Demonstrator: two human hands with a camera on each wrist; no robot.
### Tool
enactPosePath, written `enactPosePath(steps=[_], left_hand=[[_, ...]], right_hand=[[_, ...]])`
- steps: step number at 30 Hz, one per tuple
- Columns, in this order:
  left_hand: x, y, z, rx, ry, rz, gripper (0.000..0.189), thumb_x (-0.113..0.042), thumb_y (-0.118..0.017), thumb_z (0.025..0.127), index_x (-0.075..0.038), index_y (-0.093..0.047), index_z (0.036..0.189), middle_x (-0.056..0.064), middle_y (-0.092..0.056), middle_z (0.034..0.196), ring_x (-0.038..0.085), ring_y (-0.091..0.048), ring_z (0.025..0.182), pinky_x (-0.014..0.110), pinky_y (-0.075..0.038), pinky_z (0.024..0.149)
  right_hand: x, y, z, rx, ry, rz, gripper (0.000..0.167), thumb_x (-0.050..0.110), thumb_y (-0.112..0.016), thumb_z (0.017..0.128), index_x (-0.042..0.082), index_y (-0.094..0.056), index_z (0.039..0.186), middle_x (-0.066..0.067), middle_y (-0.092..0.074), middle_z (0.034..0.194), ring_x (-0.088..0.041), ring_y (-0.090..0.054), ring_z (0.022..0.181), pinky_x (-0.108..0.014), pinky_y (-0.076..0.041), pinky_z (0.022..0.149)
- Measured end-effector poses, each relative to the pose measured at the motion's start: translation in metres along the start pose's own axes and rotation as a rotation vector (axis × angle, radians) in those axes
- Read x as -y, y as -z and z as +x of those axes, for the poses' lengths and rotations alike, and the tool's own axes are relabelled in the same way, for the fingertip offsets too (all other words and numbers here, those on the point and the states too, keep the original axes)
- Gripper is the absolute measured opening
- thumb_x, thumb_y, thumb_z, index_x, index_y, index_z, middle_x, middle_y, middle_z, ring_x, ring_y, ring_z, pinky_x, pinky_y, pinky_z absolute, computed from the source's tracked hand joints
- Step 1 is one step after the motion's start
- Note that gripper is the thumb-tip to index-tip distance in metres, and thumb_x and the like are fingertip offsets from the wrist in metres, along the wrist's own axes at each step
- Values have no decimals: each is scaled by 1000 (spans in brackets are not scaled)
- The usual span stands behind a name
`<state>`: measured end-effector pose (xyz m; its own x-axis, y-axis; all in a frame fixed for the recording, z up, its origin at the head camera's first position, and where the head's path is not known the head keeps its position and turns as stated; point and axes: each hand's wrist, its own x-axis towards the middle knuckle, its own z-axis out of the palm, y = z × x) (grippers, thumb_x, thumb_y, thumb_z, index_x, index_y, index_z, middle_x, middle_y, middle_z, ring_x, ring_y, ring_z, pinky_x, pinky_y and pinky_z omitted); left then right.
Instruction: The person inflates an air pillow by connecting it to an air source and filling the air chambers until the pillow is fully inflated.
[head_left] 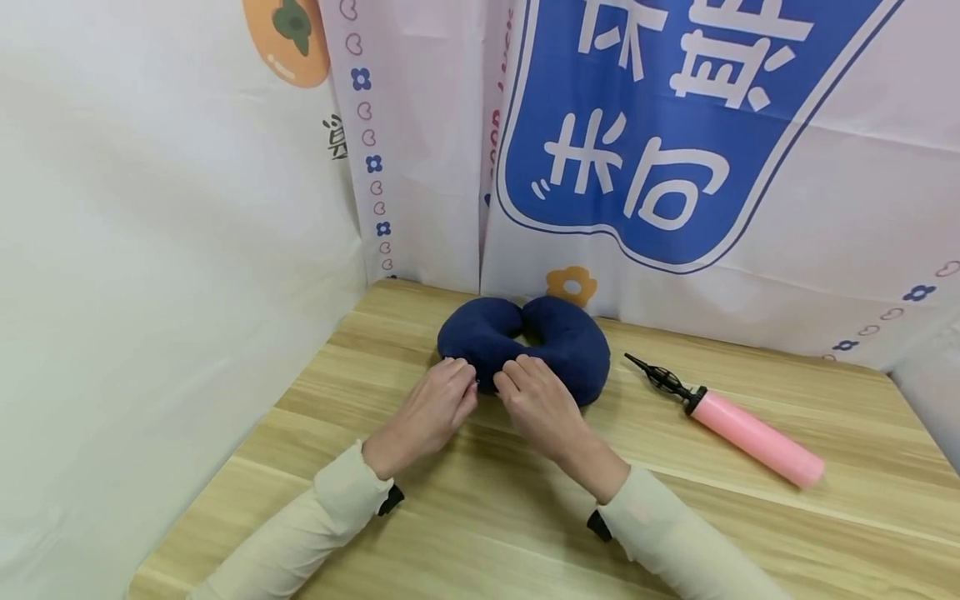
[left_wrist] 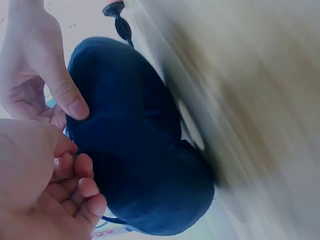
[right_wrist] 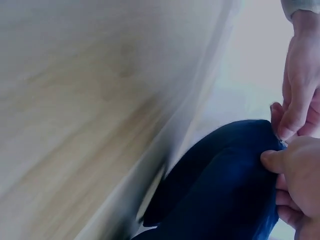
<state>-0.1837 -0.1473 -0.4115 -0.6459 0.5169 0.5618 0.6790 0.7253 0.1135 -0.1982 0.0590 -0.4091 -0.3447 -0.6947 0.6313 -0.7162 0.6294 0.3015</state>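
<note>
A dark blue U-shaped neck pillow (head_left: 573,342) sits on the wooden table, its opening toward the back wall. Both hands are at its near rounded edge, a short gap apart. My left hand (head_left: 435,404) pinches the edge between thumb and curled fingers; in the right wrist view a small pale bit shows at those fingertips. Just to its right, my right hand (head_left: 543,408) grips the same edge, the thumb (right_wrist: 272,161) lying on the fabric and the other fingers curled beneath. A thin dark loop (left_wrist: 114,220) shows by the pillow's lower edge in the left wrist view.
Right of the pillow lies a hand pump with a pink barrel (head_left: 757,437) and black nozzle (head_left: 663,379). White printed cloth (head_left: 427,167) hangs along the table's back edge, and a plain white sheet (head_left: 150,250) hangs on the left side.
</note>
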Motion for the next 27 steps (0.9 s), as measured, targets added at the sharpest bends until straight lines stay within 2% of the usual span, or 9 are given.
enactPosePath(steps=[8, 10, 14, 17, 19, 22, 25, 27], left_hand=[[-4, 6, 7, 33, -4, 51, 29, -5, -61, 102, -12, -50, 76, -1, -44, 70, 14, -40, 65, 28, -38, 65], [-6, 6, 6, 39, 19, 41, 31, -6, -62, 102, -13, -50, 74, -2, -43, 68, 12, -40, 64, 27, -38, 63], [-9, 4, 5, 22, 119, -75, 31, -6, -65, 100, -14, -55, 72, -6, -44, 64, 7, -41, 60, 20, -37, 57], [-10, 0, 5, -32, 156, -152, 30, -4, -65, 97, -14, -59, 70, -6, -46, 63, 4, -42, 58, 17, -36, 54], [-9, -2, 5, -76, 137, -158, 28, -3, -66, 96, -13, -60, 70, -6, -48, 63, 4, -43, 58, 17, -36, 54], [-9, -4, 3, -128, 84, -115, 26, -2, -67, 94, -12, -62, 70, -4, -52, 64, 6, -45, 59, 19, -39, 56], [-9, -4, 1, -153, 44, -68, 23, -1, -67, 93, -10, -64, 72, -3, -57, 66, 9, -49, 61, 22, -43, 58], [-8, -3, 1, -154, 40, -50, 22, -1, -67, 94, -10, -65, 73, -2, -60, 68, 10, -51, 62, 24, -46, 59]], right_hand=[[-7, 4, -2, -30, 2, 36, 12, 2, -71, 97, 5, -67, 86, -6, -61, 83, -22, -54, 79, -35, -54, 83], [-8, 3, -3, -36, 9, 42, 11, 5, -74, 96, 5, -68, 87, -6, -61, 83, -22, -53, 79, -34, -54, 82], [-8, 3, -4, -47, 5, 36, 15, 6, -75, 95, 6, -65, 83, -6, -58, 79, -22, -52, 77, -33, -51, 77], [-8, 3, -2, -56, -14, 28, 20, 4, -71, 97, 6, -62, 79, -6, -56, 76, -23, -51, 75, -32, -48, 73], [-8, 4, -1, -58, -25, 29, 22, 2, -69, 97, 7, -61, 77, -6, -55, 75, -23, -50, 74, -32, -47, 72], [-8, 5, -1, -57, -32, 38, 22, 1, -68, 98, 7, -62, 77, -6, -56, 75, -23, -51, 74, -32, -47, 72], [-7, 5, 0, -46, -33, 46, 21, 1, -68, 98, 7, -63, 79, -5, -57, 76, -22, -51, 75, -32, -48, 72], [-7, 6, 1, -38, -35, 49, 20, 1, -69, 98, 7, -63, 79, -5, -57, 76, -22, -52, 75, -32, -48, 72]])
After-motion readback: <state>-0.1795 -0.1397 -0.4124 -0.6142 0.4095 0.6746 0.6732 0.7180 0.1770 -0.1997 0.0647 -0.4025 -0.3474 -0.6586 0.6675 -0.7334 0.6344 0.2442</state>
